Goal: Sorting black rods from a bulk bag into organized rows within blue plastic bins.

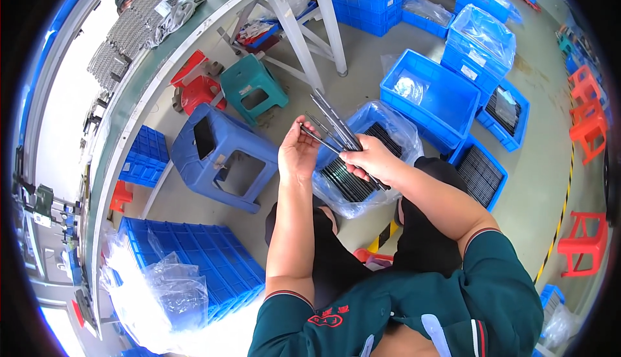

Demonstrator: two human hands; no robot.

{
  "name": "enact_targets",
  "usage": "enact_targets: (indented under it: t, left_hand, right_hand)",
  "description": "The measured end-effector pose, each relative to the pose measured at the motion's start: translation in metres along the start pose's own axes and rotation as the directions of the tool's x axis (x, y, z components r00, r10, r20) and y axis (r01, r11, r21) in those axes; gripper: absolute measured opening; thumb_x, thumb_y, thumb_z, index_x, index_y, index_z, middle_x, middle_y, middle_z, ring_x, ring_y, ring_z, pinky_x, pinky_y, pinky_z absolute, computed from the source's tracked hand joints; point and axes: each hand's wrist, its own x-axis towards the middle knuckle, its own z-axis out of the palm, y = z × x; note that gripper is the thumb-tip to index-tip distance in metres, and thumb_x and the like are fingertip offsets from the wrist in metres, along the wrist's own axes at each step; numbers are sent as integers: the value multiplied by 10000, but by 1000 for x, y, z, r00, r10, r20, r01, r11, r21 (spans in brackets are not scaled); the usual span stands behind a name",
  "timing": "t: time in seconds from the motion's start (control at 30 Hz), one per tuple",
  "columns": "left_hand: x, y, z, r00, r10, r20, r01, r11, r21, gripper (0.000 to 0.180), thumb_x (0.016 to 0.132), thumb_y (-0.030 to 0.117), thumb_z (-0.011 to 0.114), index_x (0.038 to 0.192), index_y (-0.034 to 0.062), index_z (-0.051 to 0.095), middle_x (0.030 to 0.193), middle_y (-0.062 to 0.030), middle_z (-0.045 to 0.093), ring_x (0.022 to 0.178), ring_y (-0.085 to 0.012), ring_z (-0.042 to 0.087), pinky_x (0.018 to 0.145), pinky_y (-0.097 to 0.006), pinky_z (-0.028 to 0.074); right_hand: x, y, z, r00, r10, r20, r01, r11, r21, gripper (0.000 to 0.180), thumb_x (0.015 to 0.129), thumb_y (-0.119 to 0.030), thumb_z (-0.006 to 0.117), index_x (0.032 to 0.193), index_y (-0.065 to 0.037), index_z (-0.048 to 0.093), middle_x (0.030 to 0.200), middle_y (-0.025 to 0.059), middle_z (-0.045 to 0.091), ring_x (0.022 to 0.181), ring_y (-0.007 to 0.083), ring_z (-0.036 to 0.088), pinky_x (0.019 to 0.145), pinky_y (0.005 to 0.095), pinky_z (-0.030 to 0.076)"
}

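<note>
My right hand (370, 159) grips a bundle of long dark metal strips (336, 122) that fan up and to the left. My left hand (296, 153) is raised beside it, palm toward the strips, fingers pinching the end of one thin strip (317, 138). Both hands hover above a blue crate lined with a clear plastic bag (398, 130), which holds rows of more dark strips (346, 179), between my knees.
A blue plastic stool (223, 156) stands left of the hands, with a green stool (253, 88) and a red one (197, 88) behind it. Blue crates (430, 91) lie right and back. A stack of blue crates (194, 260) sits at lower left. A long workbench (139, 91) runs along the left.
</note>
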Motion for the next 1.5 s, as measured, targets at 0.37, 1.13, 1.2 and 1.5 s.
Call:
enact_targets:
  t: [0.37,1.13,1.2,1.5]
  left_hand:
    - [-2,1,3,993,-73,93,77,996,-40,185,888,180,522,961,18,570,821,-59,582,788,-182,550,766,-327,449]
    - [-20,-34,30,977,209,-47,-177,913,367,299,957,303,441,800,51,475,661,-28,488,579,-123,469,527,-264,409]
    - [-22,-28,29,992,129,6,-124,944,306,310,945,332,461,799,59,471,652,-21,458,592,-130,442,569,-279,407]
    - [-29,-55,34,872,-468,144,407,855,321,361,948,378,428,839,38,479,627,-8,400,561,-126,375,554,-275,357]
  right_hand:
    - [2,2,6,1000,3,-22,-1,998,70,133,845,-91,577,864,-5,477,611,44,516,404,79,441,347,215,338]
    - [24,-8,-13,957,-160,-243,131,983,-132,140,857,-106,576,898,-5,489,669,59,546,477,117,510,418,246,414]
    - [28,-19,-25,963,-198,-182,190,980,-60,161,844,-119,605,815,-40,467,577,-2,459,425,74,408,383,232,321]
    - [39,-27,-49,985,-128,-120,143,981,131,209,783,-199,685,815,-38,556,527,-32,410,408,63,356,381,225,260]
